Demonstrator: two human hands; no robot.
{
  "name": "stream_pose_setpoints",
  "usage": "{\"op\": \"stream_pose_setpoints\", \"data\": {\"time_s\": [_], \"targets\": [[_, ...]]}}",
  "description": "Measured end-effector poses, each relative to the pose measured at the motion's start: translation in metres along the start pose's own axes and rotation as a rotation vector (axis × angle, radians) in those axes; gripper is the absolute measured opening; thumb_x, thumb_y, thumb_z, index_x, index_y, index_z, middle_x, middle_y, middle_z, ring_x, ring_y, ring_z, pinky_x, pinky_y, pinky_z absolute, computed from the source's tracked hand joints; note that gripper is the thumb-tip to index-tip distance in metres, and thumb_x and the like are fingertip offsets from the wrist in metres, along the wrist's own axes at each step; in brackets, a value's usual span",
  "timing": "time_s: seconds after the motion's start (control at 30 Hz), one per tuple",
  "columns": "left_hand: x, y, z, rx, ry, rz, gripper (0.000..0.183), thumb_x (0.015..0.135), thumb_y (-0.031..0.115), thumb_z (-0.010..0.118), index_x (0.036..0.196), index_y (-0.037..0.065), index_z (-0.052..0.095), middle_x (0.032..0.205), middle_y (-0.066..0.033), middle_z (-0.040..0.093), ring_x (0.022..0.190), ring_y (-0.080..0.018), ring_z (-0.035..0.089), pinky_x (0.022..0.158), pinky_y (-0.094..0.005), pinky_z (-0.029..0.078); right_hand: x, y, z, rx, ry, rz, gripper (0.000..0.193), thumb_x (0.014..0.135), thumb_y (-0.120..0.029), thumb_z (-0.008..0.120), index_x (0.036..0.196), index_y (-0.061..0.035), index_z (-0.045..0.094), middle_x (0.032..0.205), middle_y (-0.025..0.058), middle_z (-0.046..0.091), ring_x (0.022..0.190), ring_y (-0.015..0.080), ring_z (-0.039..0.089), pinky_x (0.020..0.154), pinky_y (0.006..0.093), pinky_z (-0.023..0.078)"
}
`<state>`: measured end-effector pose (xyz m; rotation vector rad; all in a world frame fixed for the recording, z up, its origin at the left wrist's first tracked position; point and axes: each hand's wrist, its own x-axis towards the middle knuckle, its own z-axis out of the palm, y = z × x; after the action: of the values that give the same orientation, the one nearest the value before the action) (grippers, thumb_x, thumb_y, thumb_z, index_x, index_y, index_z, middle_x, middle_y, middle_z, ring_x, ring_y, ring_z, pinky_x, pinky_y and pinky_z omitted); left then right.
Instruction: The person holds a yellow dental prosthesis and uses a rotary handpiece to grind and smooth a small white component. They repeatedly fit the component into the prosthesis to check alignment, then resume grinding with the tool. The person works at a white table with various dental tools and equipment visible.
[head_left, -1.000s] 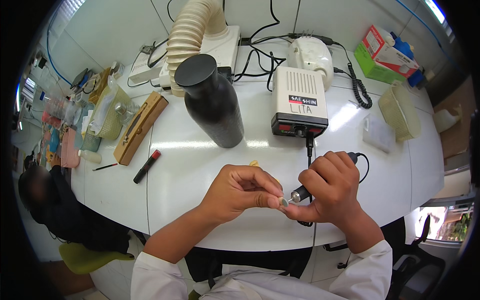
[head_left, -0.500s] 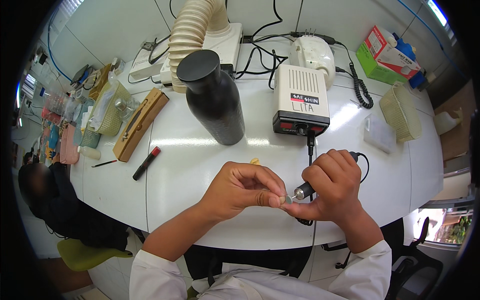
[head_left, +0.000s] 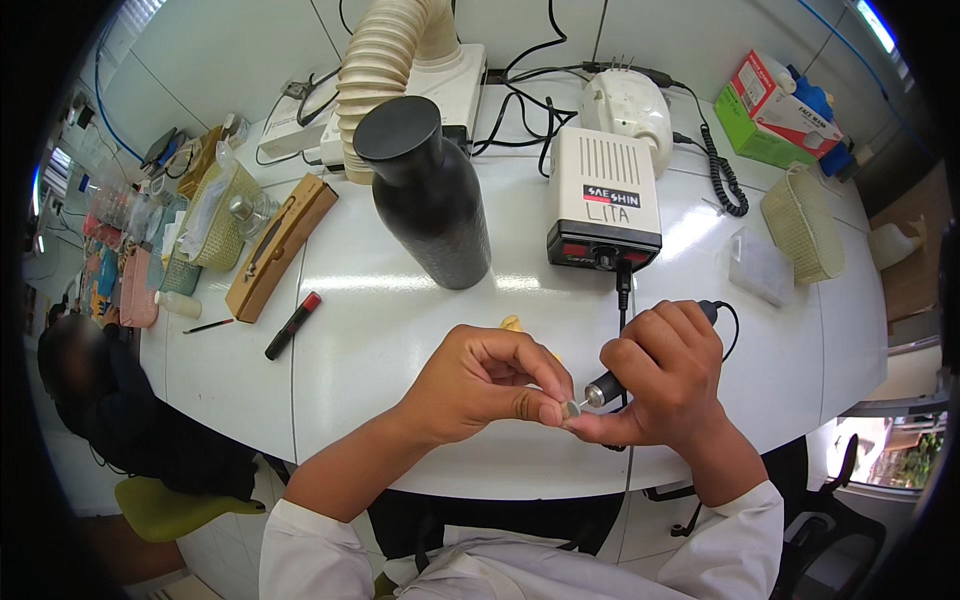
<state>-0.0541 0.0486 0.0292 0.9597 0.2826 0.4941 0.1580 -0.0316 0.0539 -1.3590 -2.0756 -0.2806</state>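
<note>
My right hand wraps round a black rotary handpiece with a metal collar. At its tip is a small greyish disc on a thin shank. My left hand pinches a small pale piece between thumb and fingers, right beside the disc. Most of that piece is hidden by the fingertips, and I cannot tell whether the disc touches it. My right thumb reaches across to the left fingertips. Beyond my left hand, a yellowish object lies on the table, partly covered by the hand.
A white control box stands behind my right hand, its cord leading down. Nearby are a black bottle, a ribbed hose, a marker, a wooden box, a clear case and baskets. A person in black sits at left.
The disc and handpiece tip have shifted slightly down and left, and the disc's face has turned. My left fingers have moved a little, showing more of the yellowish object behind.
</note>
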Motion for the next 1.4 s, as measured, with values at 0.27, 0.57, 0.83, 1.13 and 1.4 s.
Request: {"op": "stream_pose_setpoints", "data": {"time_s": [0.27, 0.57, 0.83, 1.13, 1.4], "targets": [[0.0007, -0.0006, -0.0017, 0.006, -0.005, -0.012, 0.013, 0.079, -0.002, 0.080, 0.089, -0.001, 0.071, 0.093, -0.0116, 0.072, 0.085, -0.0155, 0.069, 0.082, -0.0287, 0.057, 0.0008, 0.0003, 0.0006, 0.026, -0.008, 0.002, 0.057, 0.076, -0.065, 0.069, 0.065, -0.0120, 0.052, 0.067, 0.0019, 0.041, 0.060, 0.0201, 0.043, 0.059, 0.0333, 0.033], [0.0020, -0.0007, 0.0003, -0.002, -0.013, -0.017, 0.011, 0.082, -0.002, 0.078, 0.090, -0.002, 0.071, 0.092, -0.0115, 0.072, 0.084, -0.0159, 0.070, 0.082, -0.0290, 0.057, 0.0000, 0.0001, -0.0026, 0.000, -0.040, -0.003, 0.056, 0.077, -0.064, 0.070, 0.064, -0.0121, 0.051, 0.066, 0.0014, 0.041, 0.059, 0.0199, 0.044, 0.059, 0.0334, 0.034], [0.0009, -0.0047, -0.0020, 0.023, 0.007, -0.026, 0.010, 0.085, 0.001, 0.076, 0.092, -0.003, 0.070, 0.093, -0.0113, 0.072, 0.083, -0.0158, 0.070, 0.081, -0.0288, 0.057, 0.0015, -0.0005, -0.0004, 0.015, -0.017, 0.022, 0.055, 0.075, -0.063, 0.071, 0.065, -0.0121, 0.051, 0.066, 0.0014, 0.041, 0.059, 0.0200, 0.044, 0.060, 0.0334, 0.034], [0.0015, -0.0039, 0.0002, -0.012, 0.004, -0.033, 0.011, 0.085, 0.003, 0.076, 0.093, -0.003, 0.070, 0.094, -0.0112, 0.072, 0.084, -0.0156, 0.070, 0.082, -0.0287, 0.057, 0.0011, -0.0013, -0.0011, 0.019, -0.040, 0.019, 0.054, 0.075, -0.061, 0.071, 0.065, -0.0123, 0.052, 0.067, 0.0019, 0.041, 0.060, 0.0203, 0.044, 0.061, 0.0343, 0.035], [0.0016, -0.0001, 0.0053, -0.060, 0.070, -0.112, 0.013, 0.081, 0.004, 0.079, 0.087, 0.001, 0.069, 0.088, -0.0125, 0.069, 0.084, -0.0194, 0.066, 0.079, -0.0325, 0.053, 0.0002, -0.0003, -0.0007, 0.012, -0.040, 0.018, 0.053, 0.073, -0.061, 0.073, 0.065, -0.0125, 0.053, 0.067, 0.0015, 0.042, 0.061, 0.0205, 0.045, 0.061, 0.0343, 0.035]]}}
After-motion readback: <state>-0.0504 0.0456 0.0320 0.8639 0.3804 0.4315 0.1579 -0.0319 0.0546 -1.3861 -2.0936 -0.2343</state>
